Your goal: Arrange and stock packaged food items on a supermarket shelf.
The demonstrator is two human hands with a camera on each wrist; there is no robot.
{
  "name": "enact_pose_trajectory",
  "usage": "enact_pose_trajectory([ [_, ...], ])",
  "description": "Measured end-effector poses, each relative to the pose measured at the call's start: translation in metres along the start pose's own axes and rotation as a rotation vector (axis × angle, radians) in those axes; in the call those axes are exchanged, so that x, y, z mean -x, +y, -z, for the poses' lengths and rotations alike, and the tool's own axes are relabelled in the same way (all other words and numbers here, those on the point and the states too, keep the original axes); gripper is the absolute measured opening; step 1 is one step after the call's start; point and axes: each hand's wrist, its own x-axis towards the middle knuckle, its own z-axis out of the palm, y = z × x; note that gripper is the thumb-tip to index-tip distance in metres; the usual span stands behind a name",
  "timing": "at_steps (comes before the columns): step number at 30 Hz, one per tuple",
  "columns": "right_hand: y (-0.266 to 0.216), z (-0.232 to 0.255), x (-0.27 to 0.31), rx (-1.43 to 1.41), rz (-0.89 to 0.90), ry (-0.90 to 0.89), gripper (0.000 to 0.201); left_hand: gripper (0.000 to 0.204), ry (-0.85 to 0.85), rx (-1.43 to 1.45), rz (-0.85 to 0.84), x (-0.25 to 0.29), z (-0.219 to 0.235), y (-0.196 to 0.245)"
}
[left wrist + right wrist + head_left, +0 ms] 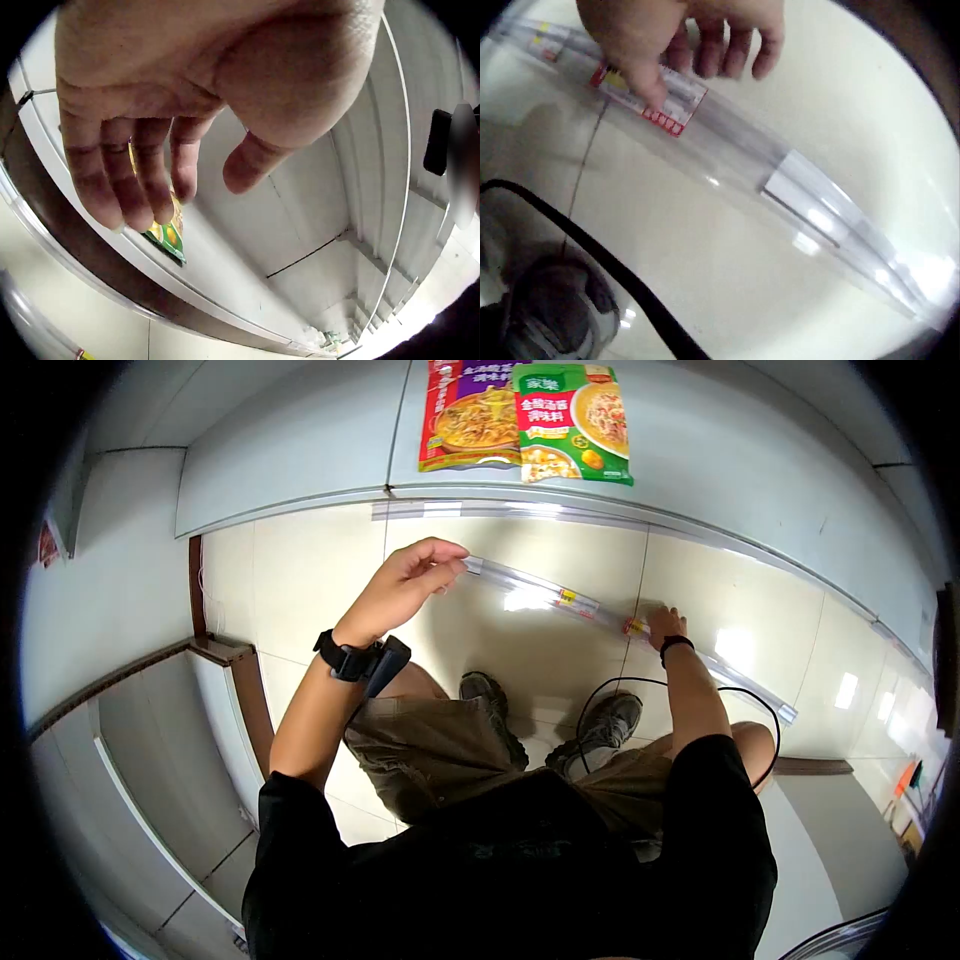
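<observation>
A long, narrow, clear plastic-wrapped tube (520, 582) runs slantwise across the space over the tiled floor, with red and yellow labels near its middle. My right hand (662, 625) grips it beside the red-edged label (682, 112), thumb on the label side and fingers over the far side in the right wrist view. My left hand (405, 585) is at the tube's left end in the head view. Its palm and loosely bent fingers (154, 172) show nothing between them in the left wrist view, where part of the tube lies at the lower left.
Beyond the tube is a pale grey cabinet panel (280, 470) bearing a red-and-purple seasoning packet (455, 420) and a green one (570, 430). Two shoes (610, 720) stand on the floor near a looping black cable (620, 680). At the left is a wood-edged grey cabinet (160, 740).
</observation>
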Motion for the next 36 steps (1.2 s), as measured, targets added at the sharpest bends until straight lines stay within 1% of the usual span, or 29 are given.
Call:
enact_pose_trajectory([
  [1,0.0,0.009,0.004,0.006,0.008,0.002,0.022,0.025,0.005,0.013,-0.011,0.002,0.002,-0.002],
  [3,0.001,0.045,0.011,-0.258,0.209,-0.177,0.021,0.025,0.014,0.036,-0.03,0.003,0.011,-0.007],
  [4,0.006,0.044,0.007,-0.287,0.295,-0.08,0.025,0.026,0.038,0.027,-0.037,0.007,0.015,-0.01],
  [5,0.006,0.066,0.018,-0.272,0.296,-0.075,0.025,0.026,0.062,0.019,-0.045,0.01,0.018,-0.01],
  [7,0.006,0.147,0.053,-0.33,0.367,0.071,0.027,0.027,0.085,0.017,-0.086,0.016,0.029,-0.009],
  [8,0.009,0.174,0.072,-0.327,0.426,0.178,0.029,0.027,0.161,0.044,-0.096,0.021,0.033,-0.007],
  [9,0.014,0.2,0.089,-0.306,0.418,0.2,0.029,0.028,0.232,0.071,-0.112,0.023,0.037,-0.004],
  [10,0.017,0.221,0.109,-0.298,0.421,0.301,0.029,0.028,0.29,-0.004,-0.141,0.027,0.043,-0.008],
  [11,0.02,0.243,0.126,-0.29,0.422,0.405,0.029,0.028,0.287,0.004,-0.17,0.031,0.049,-0.006],
  [12,0.024,0.266,0.145,-0.301,0.382,0.442,0.027,0.028,0.358,-0.023,-0.217,0.034,0.053,-0.003],
  [13,0.03,0.278,0.164,-0.324,0.398,0.49,0.028,0.027,0.427,-0.05,-0.259,0.04,0.053,-0.003],
  [15,0.031,0.306,0.204,-0.369,0.372,0.581,0.026,0.028,0.6,0.136,-0.322,0.044,0.055,-0.002],
  [16,0.031,0.316,0.223,-0.36,0.354,0.6,0.026,0.032,0.621,0.223,-0.316,0.052,0.057,0.006],
  [17,0.03,0.322,0.241,-0.308,0.321,0.696,0.026,0.037,0.578,0.359,-0.329,0.059,0.059,0.012],
  [18,0.026,0.322,0.259,-0.258,0.292,0.79,0.026,0.038,0.481,0.424,-0.339,0.075,0.059,0.021],
  [19,0.027,0.323,0.269,-0.1,0.23,0.881,0.03,0.041,0.386,0.491,-0.349,0.08,0.06,0.033],
  [20,0.028,0.326,0.278,-0.049,0.219,1.041,0.033,0.05,0.302,0.44,-0.408,0.08,0.06,0.042],
  [21,0.024,0.326,0.294,-0.004,0.211,1.201,0.036,0.05,0.301,0.437,-0.42,0.09,0.057,0.052],
  [22,0.024,0.33,0.301,0.002,0.207,1.218,0.036,0.053,0.203,0.469,-0.493,0.091,0.054,0.063],
  [24,0.023,0.333,0.327,0.158,0.275,1.49,0.038,0.054,0.045,0.604,-0.607,0.101,0.044,0.085],
  [25,0.023,0.334,0.333,0.157,0.27,1.499,0.038,0.054,0.042,0.597,-0.614,0.1,0.041,0.093],
  [27,0.021,0.329,0.351,0.212,0.276,1.634,0.036,0.048,0.122,0.684,-0.587,0.108,0.035,0.104],
  [28,0.021,0.33,0.356,0.218,0.276,1.671,0.032,0.041,0.114,0.763,-0.6,0.109,0.032,0.107],
  [29,0.022,0.33,0.357,0.224,0.271,1.682,0.032,0.041,0.109,0.76,-0.612,0.108,0.031,0.11],
  [31,0.023,0.329,0.364,0.212,0.306,1.705,0.036,0.036,0.165,0.848,-0.733,0.115,0.026,0.115],
  [32,0.025,0.333,0.364,0.217,0.311,1.718,0.036,0.032,0.085,0.917,-0.819,0.117,0.023,0.126],
  [33,0.022,0.331,0.368,0.179,0.297,1.683,0.039,0.032,0.107,0.918,-0.827,0.123,0.018,0.125],
  [35,0.028,0.328,0.362,0.051,0.283,1.605,0.045,0.03,0.086,0.912,-0.929,0.127,0.014,0.135],
  [36,0.025,0.335,0.356,-0.033,0.282,1.545,0.047,0.031,0.103,0.883,-0.913,0.131,0.024,0.127],
])
